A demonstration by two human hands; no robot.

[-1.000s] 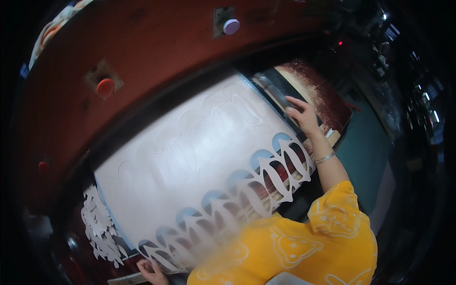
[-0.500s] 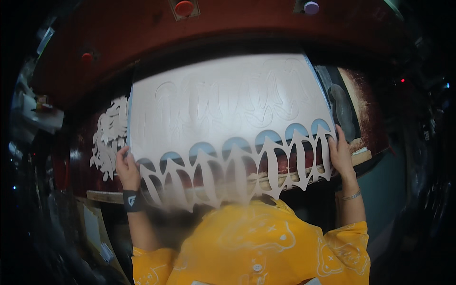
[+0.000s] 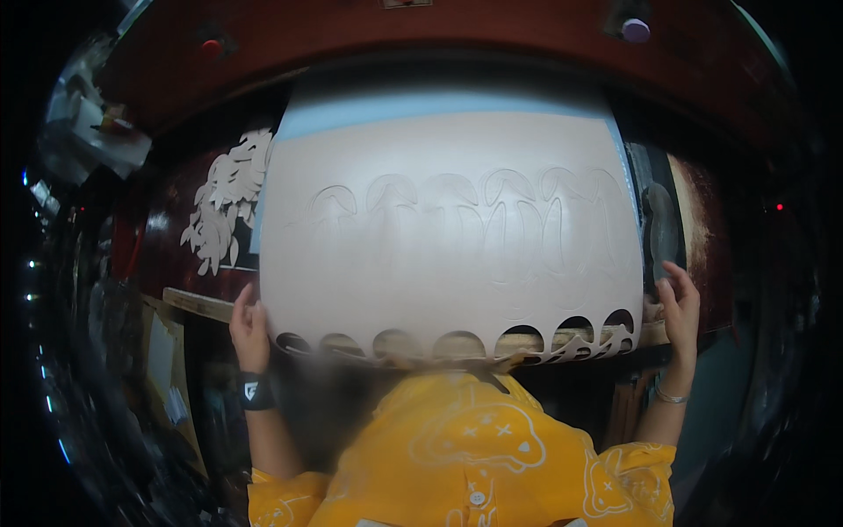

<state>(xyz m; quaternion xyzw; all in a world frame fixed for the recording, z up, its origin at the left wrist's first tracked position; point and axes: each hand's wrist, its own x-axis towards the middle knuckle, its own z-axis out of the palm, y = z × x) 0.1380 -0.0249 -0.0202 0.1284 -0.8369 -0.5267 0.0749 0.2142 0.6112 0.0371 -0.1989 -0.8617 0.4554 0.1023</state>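
A wide pale beige sheet (image 3: 448,255) lies over a light blue board (image 3: 439,104) and bends down over the front edge toward my body. Shoe-part-like outlines are cut or pressed into its middle, and a row of rounded cut-out openings runs along its near edge. Beside the sheet's left edge is my left hand (image 3: 251,338), fingers stretched upward, holding nothing that shows. My right hand (image 3: 682,307) stands a little off the right edge, thumb and fingers apart, with nothing in it.
Loose beige cut pieces (image 3: 230,193) are heaped on the dark red table at left. A dark, elongated object (image 3: 659,224) lies right of the sheet. Across the far side runs a red-brown machine beam (image 3: 492,31) with a purple knob (image 3: 635,31) and a red knob (image 3: 211,48).
The sheet has slid toward my body, baring blue board behind it, and its cut-out strip now hangs down. Both hands have come nearer my body, and my right hand has left the sheet's edge.
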